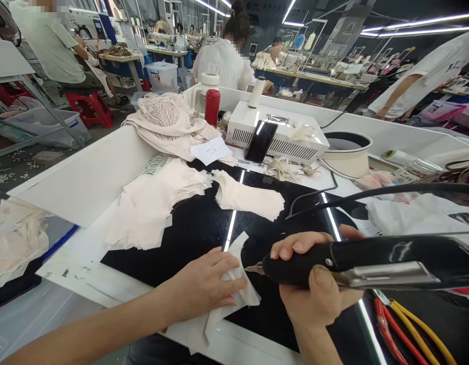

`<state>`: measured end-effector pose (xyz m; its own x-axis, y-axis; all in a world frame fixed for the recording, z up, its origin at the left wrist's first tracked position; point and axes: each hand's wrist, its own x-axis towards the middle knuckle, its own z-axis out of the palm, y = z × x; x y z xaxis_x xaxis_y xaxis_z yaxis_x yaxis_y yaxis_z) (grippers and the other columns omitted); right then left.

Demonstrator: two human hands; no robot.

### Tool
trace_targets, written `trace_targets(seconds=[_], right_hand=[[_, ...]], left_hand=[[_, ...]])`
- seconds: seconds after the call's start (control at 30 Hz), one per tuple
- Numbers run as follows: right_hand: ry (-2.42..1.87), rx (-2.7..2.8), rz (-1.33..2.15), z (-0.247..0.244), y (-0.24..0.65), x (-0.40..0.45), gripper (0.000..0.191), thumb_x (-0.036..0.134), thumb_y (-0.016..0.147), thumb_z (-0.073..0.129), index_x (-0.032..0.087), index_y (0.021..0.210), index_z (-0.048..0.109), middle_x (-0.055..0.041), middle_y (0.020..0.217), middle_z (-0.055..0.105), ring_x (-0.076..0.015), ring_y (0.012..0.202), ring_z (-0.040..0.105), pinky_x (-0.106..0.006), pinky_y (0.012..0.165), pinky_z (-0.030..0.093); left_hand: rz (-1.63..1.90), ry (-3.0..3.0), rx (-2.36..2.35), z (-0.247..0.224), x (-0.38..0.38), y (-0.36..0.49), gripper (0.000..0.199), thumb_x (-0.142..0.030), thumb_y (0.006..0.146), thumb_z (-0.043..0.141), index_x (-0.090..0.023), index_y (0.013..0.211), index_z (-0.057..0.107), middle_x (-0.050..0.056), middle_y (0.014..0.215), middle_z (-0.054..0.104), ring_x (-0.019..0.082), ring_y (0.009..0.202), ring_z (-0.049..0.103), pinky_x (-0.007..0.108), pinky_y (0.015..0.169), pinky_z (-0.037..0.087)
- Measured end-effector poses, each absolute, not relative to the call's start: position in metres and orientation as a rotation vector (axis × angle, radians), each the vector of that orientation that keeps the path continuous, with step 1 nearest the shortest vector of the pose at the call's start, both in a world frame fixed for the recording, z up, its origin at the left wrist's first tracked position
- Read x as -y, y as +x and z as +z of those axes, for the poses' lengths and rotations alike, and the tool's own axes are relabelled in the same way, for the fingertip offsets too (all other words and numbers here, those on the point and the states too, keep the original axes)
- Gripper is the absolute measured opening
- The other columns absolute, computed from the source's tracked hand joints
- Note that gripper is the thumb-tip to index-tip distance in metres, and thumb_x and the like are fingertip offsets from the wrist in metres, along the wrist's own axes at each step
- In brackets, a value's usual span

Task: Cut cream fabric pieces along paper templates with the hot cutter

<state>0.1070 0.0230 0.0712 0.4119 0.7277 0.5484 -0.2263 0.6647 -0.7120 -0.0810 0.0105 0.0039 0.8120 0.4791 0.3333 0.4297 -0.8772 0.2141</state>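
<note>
My right hand (pixel 314 284) is wrapped round a black corded hand tool (pixel 390 258) with a narrow metal tip. That tip points left and reaches the edge of a cream cloth piece (pixel 244 289). With bent fingers, my left hand (pixel 215 279) holds this cloth down near the table's front edge; part of the cloth hangs toward me. Whether the tip touches the cloth, I cannot tell. Farther back on the black board (pixel 196 228) lie a small stack of cream cloth strips (pixel 249 195) and a larger stack of cream pieces (pixel 146 203).
Red- and yellow-handled pliers (pixel 405 329) lie at the lower right. A black cable (pixel 401 188) crosses above the tool. At the back stand a white vented box (pixel 272 126) with a phone (pixel 261 142) leaning on it, a red bottle (pixel 212 107) and a round container (pixel 346 152). Other people sit beyond.
</note>
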Motion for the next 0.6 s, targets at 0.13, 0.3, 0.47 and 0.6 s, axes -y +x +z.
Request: trace_targets(seconds=[0.13,0.3,0.47,0.6], right_hand=[[-0.59,0.993,0.672,0.069,0.105,-0.026,0.048,0.026,0.084,0.08,0.027,0.126,0.058,0.0047,0.08,0.066,-0.0152,0.06,0.06,-0.031,0.052,0.057],[-0.629,0.987,0.673,0.07,0.103,-0.024,0.044,0.018,0.085,0.075,0.026,0.125,0.057,0.0044,0.08,0.067,-0.0156,0.061,0.062,-0.032,0.054,0.058],[-0.6,1.012,0.707,0.071,0.105,-0.018,0.045,0.022,0.086,0.078,0.027,0.127,0.058,0.0039,0.082,0.066,-0.0152,0.062,0.061,-0.031,0.052,0.057],[-0.582,1.047,0.717,0.069,0.108,-0.015,0.047,0.026,0.087,0.079,0.029,0.129,0.057,0.0042,0.083,0.065,-0.0153,0.063,0.061,-0.032,0.054,0.058]], left_hand=[[0.625,2.87,-0.722,0.003,-0.011,-0.081,0.049,-0.043,0.09,0.081,-0.022,0.131,0.064,0.012,0.129,0.061,0.027,0.12,0.061,0.049,0.113,0.048],[0.596,2.892,-0.755,0.003,-0.004,-0.078,0.053,-0.046,0.089,0.082,-0.02,0.131,0.063,0.013,0.128,0.062,0.028,0.121,0.061,0.05,0.112,0.049],[0.643,2.889,-0.868,0.001,0.013,-0.07,0.049,-0.046,0.094,0.077,-0.017,0.132,0.061,0.011,0.128,0.065,0.027,0.12,0.063,0.049,0.11,0.053],[0.712,2.888,-0.822,0.01,0.0,-0.072,0.025,-0.028,0.107,0.057,-0.011,0.124,0.063,0.009,0.12,0.069,0.023,0.119,0.063,0.045,0.118,0.047]])
